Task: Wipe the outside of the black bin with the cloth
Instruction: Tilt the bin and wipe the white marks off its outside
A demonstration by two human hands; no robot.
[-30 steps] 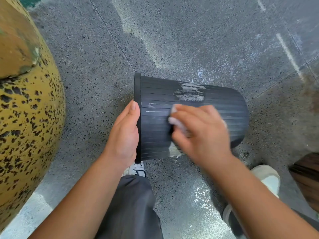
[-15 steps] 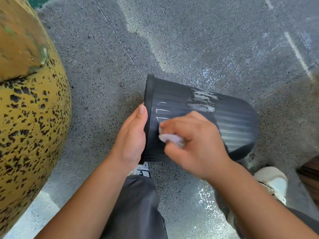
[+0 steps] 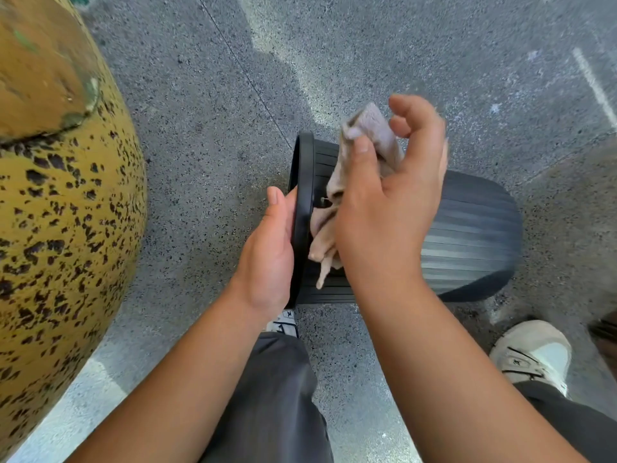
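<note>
The black ribbed bin (image 3: pixel 467 235) lies on its side on the speckled floor, rim to the left, base to the right. My left hand (image 3: pixel 267 259) presses against the rim and steadies it, fingers hidden inside the opening. My right hand (image 3: pixel 387 202) is raised off the bin's wall with a beige cloth (image 3: pixel 364 142) pinched between thumb and fingers. The cloth's loose end (image 3: pixel 322 242) hangs down beside the rim. My right hand hides the middle of the bin.
A large yellow, black-spotted rounded pillar (image 3: pixel 56 202) fills the left side. My grey trouser leg (image 3: pixel 277 396) and white shoes (image 3: pixel 534 355) are below the bin. A dark wooden object (image 3: pixel 604 332) sits at the right edge. Grey terrazzo floor (image 3: pixel 400 55) stretches beyond.
My right hand has lifted the cloth off the bin's side and the cloth now hangs unfolded. The white smear on the bin is no longer visible. The left hand stays on the rim.
</note>
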